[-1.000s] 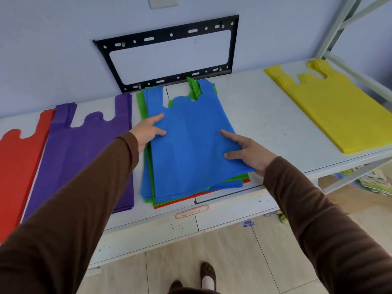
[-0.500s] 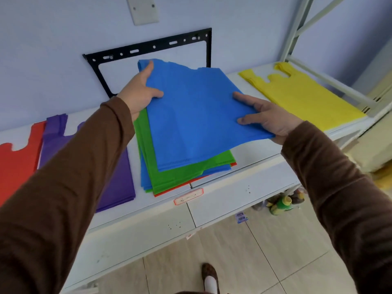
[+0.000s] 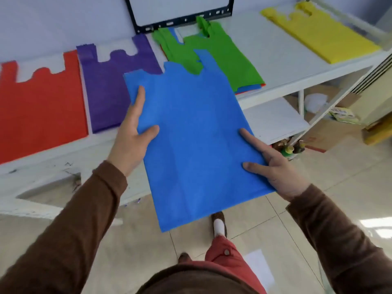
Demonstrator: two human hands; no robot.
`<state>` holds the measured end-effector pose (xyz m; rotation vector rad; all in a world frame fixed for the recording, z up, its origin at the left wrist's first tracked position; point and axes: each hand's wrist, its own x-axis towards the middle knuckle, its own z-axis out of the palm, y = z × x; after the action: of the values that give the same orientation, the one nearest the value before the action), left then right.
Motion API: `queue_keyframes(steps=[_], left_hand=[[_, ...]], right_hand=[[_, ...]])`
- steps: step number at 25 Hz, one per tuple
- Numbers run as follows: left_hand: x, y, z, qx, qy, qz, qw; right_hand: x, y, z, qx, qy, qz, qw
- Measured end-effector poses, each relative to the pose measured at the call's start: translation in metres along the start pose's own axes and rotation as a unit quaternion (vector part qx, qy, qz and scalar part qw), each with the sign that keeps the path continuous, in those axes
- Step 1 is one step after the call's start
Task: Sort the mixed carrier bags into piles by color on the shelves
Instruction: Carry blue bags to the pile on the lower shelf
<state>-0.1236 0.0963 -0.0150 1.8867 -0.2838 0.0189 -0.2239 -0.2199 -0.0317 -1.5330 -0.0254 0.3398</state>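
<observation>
While no blue pile is visible anywhere on the white metal shelf (image 3: pixel 282 58), the sorted stacks run as follows: flat red fabric bags (image 3: pixel 40 111) at nine o'clock, purple fabric bags (image 3: pixel 110 90) at ten, the mixed pile topped by a green fabric bag (image 3: pixel 222 58) at twelve, yellow fabric bags (image 3: pixel 322 35) at two. A blue non-woven carrier bag (image 3: pixel 197 143) hangs clear of the shelf, above the floor. The left hand (image 3: pixel 131 141) pinches its left edge, thumb on top; the right hand (image 3: pixel 273 166) clamps its lower right edge. Step in hand, by judgement: carrying off one blue bag. Next move calls for choosing bare shelf space, perhaps the lower shelf (image 3: pixel 273 119), and laying it flat.
</observation>
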Motion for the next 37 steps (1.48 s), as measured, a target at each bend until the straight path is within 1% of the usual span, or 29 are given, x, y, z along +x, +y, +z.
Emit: queue_keyframes(steps=[3, 6, 10, 12, 17, 20, 23, 25, 27, 29, 30, 31, 32, 33, 35, 37], left_hand=[[-0.088, -0.054, 0.007, -0.006, 0.021, -0.078, 0.997], [-0.144, -0.115, 0.015, -0.011, 0.038, -0.161, 0.986], [-0.170, -0.174, 0.008, -0.056, 0.059, -0.290, 0.953], [-0.167, -0.201, -0.003, -0.068, 0.056, -0.328, 0.941], [-0.126, -0.267, -0.047, -0.056, 0.053, -0.329, 0.941], [-0.094, -0.308, -0.082, -0.023, 0.053, -0.305, 0.950], [-0.052, -0.349, -0.122, 0.000, 0.071, -0.279, 0.958], [-0.020, -0.366, -0.147, 0.001, 0.106, -0.262, 0.959], [0.015, -0.374, -0.170, -0.028, 0.152, -0.272, 0.950], [0.042, -0.383, -0.186, -0.026, 0.143, -0.297, 0.944], [0.051, -0.393, -0.193, -0.010, 0.137, -0.306, 0.942], [0.056, -0.407, -0.198, -0.008, 0.136, -0.297, 0.945], [0.059, -0.424, -0.200, -0.008, 0.128, -0.271, 0.954], [0.056, -0.446, -0.200, 0.004, 0.106, -0.253, 0.962], [0.047, -0.489, -0.187, 0.028, 0.068, -0.263, 0.962], [0.040, -0.522, -0.167, 0.019, 0.054, -0.293, 0.954]], right_hand=[[-0.027, 0.068, 0.034, -0.015, -0.016, 0.081, 0.996], [-0.031, 0.122, 0.053, -0.017, -0.033, 0.149, 0.988], [-0.006, 0.160, 0.074, -0.055, -0.064, 0.198, 0.977], [0.017, 0.171, 0.087, -0.075, -0.079, 0.204, 0.973], [0.093, 0.191, 0.132, -0.117, -0.062, 0.186, 0.974], [0.146, 0.203, 0.164, -0.140, -0.046, 0.162, 0.976], [0.205, 0.215, 0.194, -0.167, -0.039, 0.113, 0.979], [0.244, 0.213, 0.211, -0.171, -0.032, 0.067, 0.982], [0.281, 0.209, 0.223, -0.147, -0.014, 0.009, 0.989], [0.307, 0.211, 0.231, -0.112, 0.002, -0.040, 0.993], [0.315, 0.217, 0.234, -0.094, 0.001, -0.049, 0.994], [0.322, 0.231, 0.237, -0.079, -0.008, -0.043, 0.996], [0.329, 0.250, 0.239, -0.072, -0.015, -0.024, 0.997], [0.334, 0.272, 0.242, -0.074, -0.018, 0.002, 0.997], [0.344, 0.320, 0.246, -0.091, -0.018, 0.058, 0.994], [0.355, 0.360, 0.247, -0.099, -0.021, 0.101, 0.990]])
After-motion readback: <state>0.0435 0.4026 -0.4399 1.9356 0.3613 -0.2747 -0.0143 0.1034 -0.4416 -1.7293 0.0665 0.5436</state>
